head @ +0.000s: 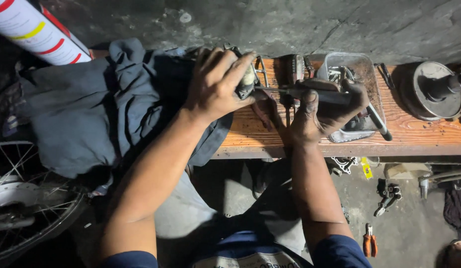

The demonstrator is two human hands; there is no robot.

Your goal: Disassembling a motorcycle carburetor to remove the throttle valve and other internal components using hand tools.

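A long wooden surface (424,136) runs across the workshop, and over its left end lies a big heap of dark grey cloth (91,114). Under that, at the lower left, part of a spoked wheel (32,208) shows. On the right end of the surface sits a round metal drum with a shaft (431,92), and nearer the middle a clear plastic tray (357,67) holding small greasy parts.

As for progress, the work looks to be in mid-course: the small engine part (248,82) is held up just above the surface, with loose pieces in the tray, so I judge it neither fully apart nor back together. Which way it is going I cannot tell.

The left hand (215,84) is closed over that part, fingers wrapped around its top and steadying it at the cloth's edge. The right hand (329,106), black with grease, is clenched around the handle of a long screwdriver-like tool (290,93), whose thin shaft points left and meets the part. On the floor below lie red-handled pliers (370,240).
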